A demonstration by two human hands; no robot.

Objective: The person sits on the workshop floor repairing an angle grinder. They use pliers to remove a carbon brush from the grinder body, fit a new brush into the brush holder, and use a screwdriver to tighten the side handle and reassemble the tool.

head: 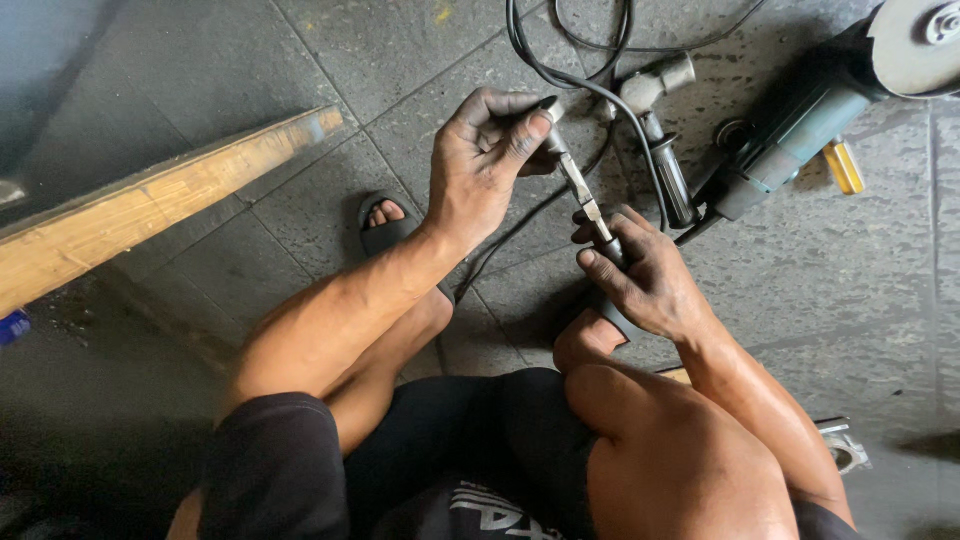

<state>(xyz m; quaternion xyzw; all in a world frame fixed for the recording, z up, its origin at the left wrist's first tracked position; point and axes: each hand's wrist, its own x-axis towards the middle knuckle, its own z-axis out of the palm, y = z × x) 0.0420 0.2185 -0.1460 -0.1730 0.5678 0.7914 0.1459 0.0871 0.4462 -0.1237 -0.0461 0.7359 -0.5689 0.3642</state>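
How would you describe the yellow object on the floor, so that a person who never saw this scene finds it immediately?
Start at the large teal angle grinder lying on the grey tiled floor at the upper right. Just below its body, a small yellow handle sticks out. It is the only bright yellow, translucent piece among dark cables and grey metal tools.

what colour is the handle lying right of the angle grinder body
Yellow: the handle beside the angle grinder, clearest in the head view.
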